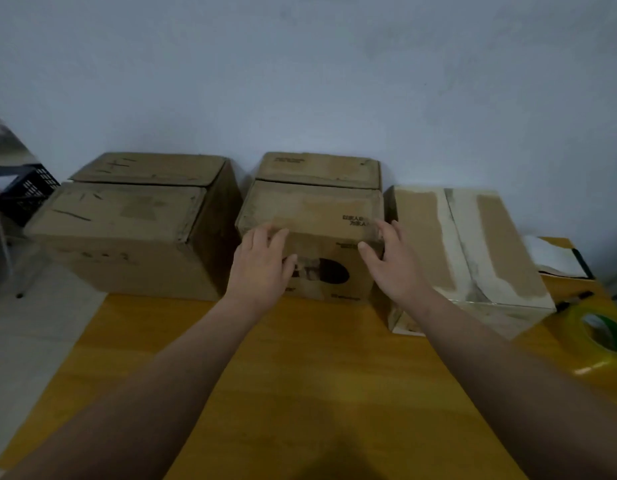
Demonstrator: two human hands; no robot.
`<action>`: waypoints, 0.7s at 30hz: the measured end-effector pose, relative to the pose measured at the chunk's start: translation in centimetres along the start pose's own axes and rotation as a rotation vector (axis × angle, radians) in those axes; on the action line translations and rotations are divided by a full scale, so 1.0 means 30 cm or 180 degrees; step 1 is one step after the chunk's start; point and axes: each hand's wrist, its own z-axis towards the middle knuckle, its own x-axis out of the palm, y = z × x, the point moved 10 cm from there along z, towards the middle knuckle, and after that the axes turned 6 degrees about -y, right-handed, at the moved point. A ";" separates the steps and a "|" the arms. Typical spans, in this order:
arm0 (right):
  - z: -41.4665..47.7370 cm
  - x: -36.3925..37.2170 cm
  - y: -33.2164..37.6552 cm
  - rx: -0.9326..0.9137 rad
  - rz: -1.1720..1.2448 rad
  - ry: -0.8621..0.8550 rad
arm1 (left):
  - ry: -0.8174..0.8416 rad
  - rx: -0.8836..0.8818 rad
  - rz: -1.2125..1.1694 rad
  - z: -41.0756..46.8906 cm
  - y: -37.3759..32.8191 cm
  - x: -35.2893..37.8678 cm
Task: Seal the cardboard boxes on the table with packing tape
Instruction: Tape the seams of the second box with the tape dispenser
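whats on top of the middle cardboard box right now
Just the left hand and right hand, fingers resting on the front edge of the middle cardboard box. Its closed flaps hide the inside.

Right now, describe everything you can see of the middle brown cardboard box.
The middle brown cardboard box is worn, with black print and a dark oval on its front. Its two top flaps lie closed; no tape shows across their seam. It stands upright at the far edge of the yellow wooden table. The left hand and right hand rest on its front top edge.
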 end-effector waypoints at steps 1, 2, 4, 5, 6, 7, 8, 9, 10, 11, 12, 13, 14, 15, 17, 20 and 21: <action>0.008 0.013 0.000 0.0045 -0.0050 -0.0006 | 0.0089 -0.0079 0.0085 0.019 0.038 0.011; 0.017 0.023 -0.001 0.0104 -0.0105 -0.0013 | 0.0205 -0.0166 0.0151 0.039 0.075 0.026; 0.030 0.036 -0.007 0.0258 -0.0201 -0.0047 | 0.0469 -0.0423 0.0036 0.076 0.147 0.066; 0.034 0.039 -0.012 0.0348 -0.0203 -0.0066 | 0.0653 -0.0644 -0.0197 0.088 0.184 0.094; 0.036 0.042 -0.018 0.0434 -0.0155 -0.0080 | 0.0864 -0.0925 -0.0530 0.092 0.214 0.124; 0.037 0.045 -0.021 0.0506 -0.0060 -0.0090 | 0.1024 -0.1212 -0.0908 0.091 0.237 0.152; 0.038 0.048 -0.023 0.0550 0.0057 -0.0101 | 0.1079 -0.1442 -0.1260 0.088 0.250 0.171; 0.036 0.050 -0.022 0.0578 0.0161 -0.0116 | 0.1035 -0.1587 -0.1537 0.084 0.255 0.178; 0.030 0.050 -0.020 0.0599 0.0228 -0.0139 | 0.0937 -0.1677 -0.1731 0.078 0.259 0.175; 0.020 0.048 -0.019 0.0626 0.0256 -0.0167 | 0.0832 -0.1736 -0.1837 0.066 0.262 0.166; 0.006 0.044 -0.019 0.0654 0.0261 -0.0194 | 0.0749 -0.1765 -0.1855 0.047 0.263 0.156; -0.014 0.040 -0.020 0.0663 0.0254 -0.0199 | 0.0679 -0.1776 -0.1814 0.020 0.263 0.145; -0.037 0.038 -0.017 0.0633 0.0234 -0.0180 | 0.0592 -0.1789 -0.1752 -0.014 0.262 0.132; -0.064 0.033 -0.013 0.0586 0.0205 -0.0148 | 0.0485 -0.1821 -0.1693 -0.052 0.259 0.114; -0.127 0.020 -0.006 0.0509 0.0155 -0.0085 | 0.0259 -0.1951 -0.1614 -0.139 0.243 0.070; -0.246 0.004 0.002 0.0425 0.0045 0.0034 | 0.0074 -0.2133 -0.1547 -0.293 0.195 0.004; -0.292 -0.006 0.006 0.0374 -0.0035 0.0038 | 0.0039 -0.2185 -0.1517 -0.351 0.176 -0.017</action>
